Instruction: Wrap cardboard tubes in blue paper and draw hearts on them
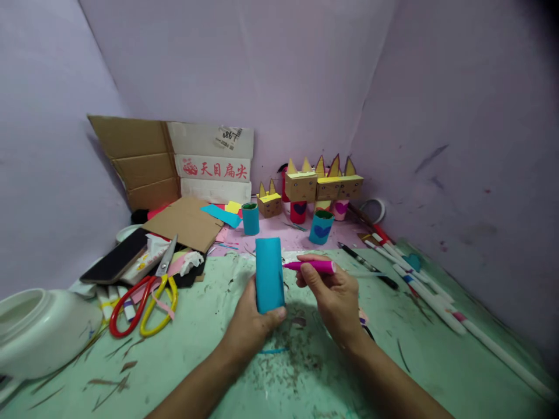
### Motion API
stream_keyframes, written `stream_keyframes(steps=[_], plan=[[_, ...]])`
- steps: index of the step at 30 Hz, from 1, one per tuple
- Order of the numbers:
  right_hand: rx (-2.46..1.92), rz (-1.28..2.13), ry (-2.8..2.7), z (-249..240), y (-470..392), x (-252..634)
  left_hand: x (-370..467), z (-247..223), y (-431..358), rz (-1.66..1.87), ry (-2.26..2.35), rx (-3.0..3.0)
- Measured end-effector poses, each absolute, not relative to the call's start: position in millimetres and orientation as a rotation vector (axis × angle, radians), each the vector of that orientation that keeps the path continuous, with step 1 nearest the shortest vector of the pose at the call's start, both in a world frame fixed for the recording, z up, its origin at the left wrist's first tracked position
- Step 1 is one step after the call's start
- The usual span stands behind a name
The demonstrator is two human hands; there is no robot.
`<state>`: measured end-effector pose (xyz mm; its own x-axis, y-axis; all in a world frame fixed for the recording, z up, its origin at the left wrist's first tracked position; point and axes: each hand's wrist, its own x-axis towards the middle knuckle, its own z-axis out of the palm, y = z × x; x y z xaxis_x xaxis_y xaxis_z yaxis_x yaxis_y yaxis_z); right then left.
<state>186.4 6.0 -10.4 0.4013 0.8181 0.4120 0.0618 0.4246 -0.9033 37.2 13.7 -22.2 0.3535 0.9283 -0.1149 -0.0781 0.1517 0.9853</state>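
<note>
My left hand (257, 323) grips the lower end of a blue paper-covered tube (269, 270), holding it nearly upright above the green table. In my right hand (334, 294) is a pink marker (318, 267), its tip pointing left, close to the tube's right side; I cannot tell whether it touches. Behind the tube stand a short blue cup (250, 219) and another blue cup (322, 228) with a dark heart on it. Small cardboard box heads with pointed ears, such as one box head (301, 186), sit at the back, several of them on coloured tubes.
Scissors (163, 291) with red and yellow handles lie at left, beside a black phone (116, 256) and a white pot (48, 329). An opened cardboard box (213, 154) leans on the wall. Several white markers (430, 299) and a black pen (369, 266) line the right.
</note>
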Motion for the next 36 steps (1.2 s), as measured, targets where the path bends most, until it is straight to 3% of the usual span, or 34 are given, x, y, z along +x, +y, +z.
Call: stream_keyframes(steps=[13,36], plan=[[-1.038,0.437,-1.172,-17.5,5.5,185.9,41.1,-20.5,6.4,0.854,1.177,1.267],[-1.062,0.174,-1.425,-14.3,5.0,179.8,45.2,-23.1,4.4,0.867,1.153,1.394]])
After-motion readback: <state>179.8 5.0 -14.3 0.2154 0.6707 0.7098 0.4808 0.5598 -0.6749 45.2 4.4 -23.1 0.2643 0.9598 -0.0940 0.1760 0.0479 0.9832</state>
